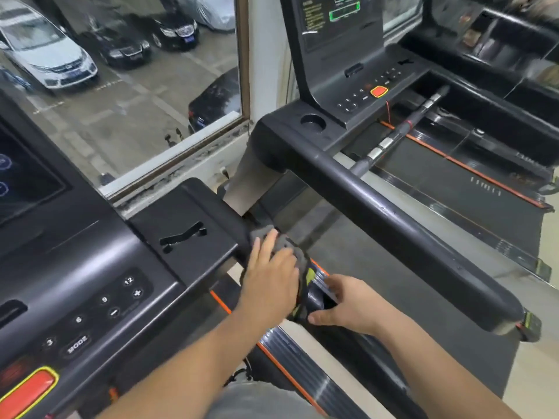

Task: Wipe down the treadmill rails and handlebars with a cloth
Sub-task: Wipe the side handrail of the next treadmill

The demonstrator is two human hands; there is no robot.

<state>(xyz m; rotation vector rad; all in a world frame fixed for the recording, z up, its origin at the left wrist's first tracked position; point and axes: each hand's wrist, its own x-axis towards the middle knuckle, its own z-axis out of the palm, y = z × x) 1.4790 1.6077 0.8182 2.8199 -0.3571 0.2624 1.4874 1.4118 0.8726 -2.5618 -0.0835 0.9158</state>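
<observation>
I stand on a black treadmill whose console fills the lower left. Its right handlebar runs from the console corner toward me, with a yellow-green patch on its surface. A grey cloth lies over this handlebar near the console. My left hand presses flat on the cloth, fingers spread over it. Just behind it my right hand curls around the same handlebar, thumb underneath. The rail with its orange stripe shows below my arms.
A second treadmill stands to the right, its thick black handlebar crossing the view close to my hands, with console and cup holder beyond. A window ahead overlooks parked cars. A strip of floor separates the machines.
</observation>
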